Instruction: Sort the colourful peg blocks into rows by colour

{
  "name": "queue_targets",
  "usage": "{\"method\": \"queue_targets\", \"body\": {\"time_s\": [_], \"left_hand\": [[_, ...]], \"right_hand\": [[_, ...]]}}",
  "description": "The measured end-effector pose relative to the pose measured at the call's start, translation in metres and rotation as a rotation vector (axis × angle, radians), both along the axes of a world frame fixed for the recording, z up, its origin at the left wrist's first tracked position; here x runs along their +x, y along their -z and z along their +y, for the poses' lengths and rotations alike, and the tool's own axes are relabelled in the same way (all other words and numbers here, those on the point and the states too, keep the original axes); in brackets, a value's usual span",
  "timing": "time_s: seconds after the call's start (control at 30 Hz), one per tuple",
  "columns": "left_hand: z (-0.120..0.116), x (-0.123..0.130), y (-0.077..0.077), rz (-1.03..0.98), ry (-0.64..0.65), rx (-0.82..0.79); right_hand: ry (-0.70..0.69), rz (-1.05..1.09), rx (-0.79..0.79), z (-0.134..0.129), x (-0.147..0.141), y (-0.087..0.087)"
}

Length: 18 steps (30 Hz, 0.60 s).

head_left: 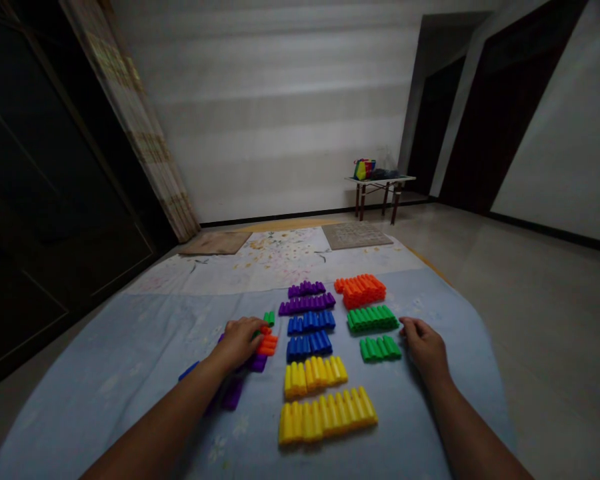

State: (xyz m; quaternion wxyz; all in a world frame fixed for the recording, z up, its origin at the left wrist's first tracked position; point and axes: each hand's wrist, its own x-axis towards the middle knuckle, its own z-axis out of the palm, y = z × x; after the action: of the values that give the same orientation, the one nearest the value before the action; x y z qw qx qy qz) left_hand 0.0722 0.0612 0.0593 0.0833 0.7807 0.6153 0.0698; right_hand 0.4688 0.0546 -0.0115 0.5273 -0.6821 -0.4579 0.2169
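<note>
Orange tubes (267, 345) lie at your left hand (239, 341) on the cloth-covered surface (405, 433); whether its fingers grip any, I cannot tell. Your right hand's (426, 345) fingers curl beside green tubes (373, 320), their hold unclear. Pinch lightly, sparing the neighbouring rows.

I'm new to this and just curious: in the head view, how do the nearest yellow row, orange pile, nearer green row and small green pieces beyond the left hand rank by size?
Nearest yellow row
Orange pile
Nearer green row
Small green pieces
</note>
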Motion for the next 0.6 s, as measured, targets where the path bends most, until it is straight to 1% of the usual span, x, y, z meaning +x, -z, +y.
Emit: {"method": "queue_targets", "body": {"time_s": [0.1, 0.23, 0.37, 0.47, 0.6], "left_hand": [[0.009, 0.002, 0.003, 0.047, -0.06, 0.003], [0.014, 0.005, 0.003, 0.065, -0.099, 0.018], [0.013, 0.003, 0.004, 0.074, -0.152, 0.019], [0.011, 0.0, 0.009, 0.087, -0.195, 0.022], [0.009, -0.002, 0.014, 0.084, -0.203, 0.025]], "right_hand": [[-0.005, 0.002, 0.015, 0.0, -0.001, -0.001], [-0.008, 0.006, 0.008, -0.001, -0.003, -0.003], [-0.01, 0.015, 0.03, -0.002, -0.004, -0.004], [-0.007, 0.016, 0.035, -0.002, -0.004, -0.003], [-0.005, 0.021, 0.034, 0.0, -0.004, -0.002]]}}
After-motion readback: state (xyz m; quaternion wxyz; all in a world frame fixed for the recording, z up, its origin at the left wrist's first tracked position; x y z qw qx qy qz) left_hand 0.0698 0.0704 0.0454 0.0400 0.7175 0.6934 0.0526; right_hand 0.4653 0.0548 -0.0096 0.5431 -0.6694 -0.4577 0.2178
